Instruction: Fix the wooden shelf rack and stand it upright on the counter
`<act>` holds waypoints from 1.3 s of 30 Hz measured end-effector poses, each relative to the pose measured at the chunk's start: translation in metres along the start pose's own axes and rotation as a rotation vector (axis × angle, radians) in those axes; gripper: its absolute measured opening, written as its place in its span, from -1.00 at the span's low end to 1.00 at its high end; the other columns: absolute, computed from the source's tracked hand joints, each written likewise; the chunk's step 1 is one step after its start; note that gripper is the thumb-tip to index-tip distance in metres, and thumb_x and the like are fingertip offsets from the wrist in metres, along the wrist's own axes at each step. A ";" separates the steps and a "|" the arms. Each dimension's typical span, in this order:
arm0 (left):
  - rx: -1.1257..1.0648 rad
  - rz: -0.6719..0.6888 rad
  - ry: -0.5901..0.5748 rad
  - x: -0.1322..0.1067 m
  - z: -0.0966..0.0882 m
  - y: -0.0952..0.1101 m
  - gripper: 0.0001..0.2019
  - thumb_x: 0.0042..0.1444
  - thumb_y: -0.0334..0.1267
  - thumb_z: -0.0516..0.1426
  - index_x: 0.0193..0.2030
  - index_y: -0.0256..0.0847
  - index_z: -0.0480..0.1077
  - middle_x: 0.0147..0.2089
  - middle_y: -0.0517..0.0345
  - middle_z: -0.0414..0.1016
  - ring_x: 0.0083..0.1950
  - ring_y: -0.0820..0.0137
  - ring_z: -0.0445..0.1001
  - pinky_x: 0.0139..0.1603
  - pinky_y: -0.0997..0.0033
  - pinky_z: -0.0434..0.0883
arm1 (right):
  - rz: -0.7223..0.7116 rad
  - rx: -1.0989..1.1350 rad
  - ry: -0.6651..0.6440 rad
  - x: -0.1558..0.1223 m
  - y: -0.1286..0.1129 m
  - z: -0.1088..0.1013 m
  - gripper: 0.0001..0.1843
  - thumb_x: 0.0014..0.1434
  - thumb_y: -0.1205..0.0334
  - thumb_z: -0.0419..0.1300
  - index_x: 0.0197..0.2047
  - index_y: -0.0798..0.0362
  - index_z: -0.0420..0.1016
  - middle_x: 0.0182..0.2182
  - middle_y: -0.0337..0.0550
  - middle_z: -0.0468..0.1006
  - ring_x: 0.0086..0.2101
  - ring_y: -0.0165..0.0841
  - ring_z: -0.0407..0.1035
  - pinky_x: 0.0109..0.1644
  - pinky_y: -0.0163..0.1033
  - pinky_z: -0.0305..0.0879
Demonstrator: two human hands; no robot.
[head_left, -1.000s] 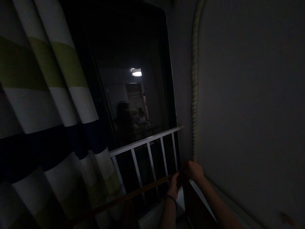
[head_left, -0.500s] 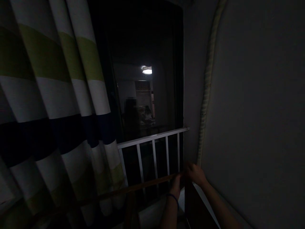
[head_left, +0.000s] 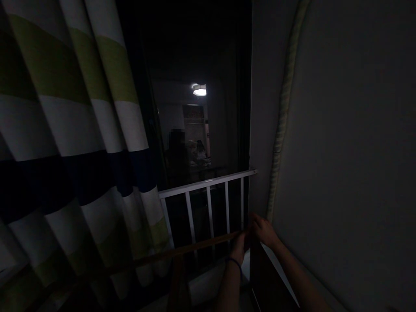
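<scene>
The room is dim. My left hand (head_left: 238, 247), with a dark band on its wrist, grips the right end of a thin wooden rail (head_left: 182, 252) that runs left toward the curtain. My right hand (head_left: 264, 230) rests on the top corner of a dark upright board (head_left: 263, 277), right beside the rail's end. Both hands meet at that corner, just below the white window guard (head_left: 208, 184).
A striped white, green and navy curtain (head_left: 74, 143) hangs at the left. The dark window (head_left: 195, 108) reflects a ceiling lamp and a person. A wrapped pipe (head_left: 282, 117) runs up the wall corner. A bare wall (head_left: 351, 151) fills the right.
The view has shifted slightly, so the window and railing sit a little higher. Both hands stay at the same corner of rail and board.
</scene>
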State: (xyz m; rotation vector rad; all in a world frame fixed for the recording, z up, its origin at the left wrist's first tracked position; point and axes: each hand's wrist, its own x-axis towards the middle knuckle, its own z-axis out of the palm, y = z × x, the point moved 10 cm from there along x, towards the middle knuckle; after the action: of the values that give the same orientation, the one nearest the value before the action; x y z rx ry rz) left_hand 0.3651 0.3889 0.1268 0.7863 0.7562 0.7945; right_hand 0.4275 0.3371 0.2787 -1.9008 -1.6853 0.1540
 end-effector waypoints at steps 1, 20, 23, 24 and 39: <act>-0.001 0.000 0.002 0.000 0.000 0.000 -0.65 -0.17 -0.09 0.17 -0.25 -0.26 0.41 -0.23 0.07 0.50 -0.19 0.33 0.41 -0.18 0.34 0.30 | -0.002 0.004 0.002 0.000 0.001 0.000 -0.56 0.13 0.27 -0.21 0.03 -0.01 0.25 -0.16 -0.15 0.49 -0.10 -0.34 0.31 -0.03 -0.21 0.13; 0.001 -0.035 0.036 -0.008 -0.001 0.002 -0.71 -0.15 -0.16 0.14 -0.28 -0.28 0.42 -0.23 0.06 0.49 -0.18 0.32 0.41 -0.18 0.36 0.31 | 0.069 -0.087 0.007 0.003 0.014 0.002 -0.52 0.08 0.38 -0.14 0.10 0.05 0.12 -0.10 -0.12 0.45 -0.08 -0.33 0.25 -0.08 -0.26 0.12; 0.006 -0.031 0.026 -0.008 0.001 0.003 -0.71 -0.13 -0.16 0.13 -0.28 -0.29 0.42 -0.24 0.06 0.49 -0.19 0.33 0.41 -0.18 0.37 0.31 | 0.102 -0.130 0.008 0.002 0.014 -0.002 -0.52 0.07 0.37 -0.13 0.10 0.06 0.12 -0.19 -0.10 0.48 -0.13 -0.31 0.29 -0.12 -0.26 0.12; 0.005 -0.034 0.027 -0.009 0.002 0.003 -0.72 -0.13 -0.17 0.13 -0.29 -0.30 0.43 -0.24 0.05 0.49 -0.20 0.33 0.41 -0.19 0.37 0.31 | 0.112 -0.140 0.016 0.001 0.014 -0.004 -0.53 0.09 0.36 -0.15 0.10 0.07 0.13 -0.21 -0.08 0.48 -0.15 -0.30 0.30 -0.14 -0.26 0.13; -0.020 -0.042 0.052 -0.010 0.000 0.004 -0.80 -0.12 -0.20 0.15 -0.36 -0.27 0.43 -0.33 0.08 0.51 -0.26 0.36 0.43 -0.17 0.36 0.33 | 0.165 0.079 0.025 -0.001 0.017 -0.005 -0.60 0.20 0.14 -0.26 -0.04 0.02 0.26 -0.34 -0.10 0.53 -0.30 -0.34 0.41 -0.26 -0.31 0.20</act>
State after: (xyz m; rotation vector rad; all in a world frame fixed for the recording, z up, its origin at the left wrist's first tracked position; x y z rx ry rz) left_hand 0.3595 0.3825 0.1327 0.7318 0.8072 0.7863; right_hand 0.4442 0.3344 0.2742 -1.9722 -1.4836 0.2566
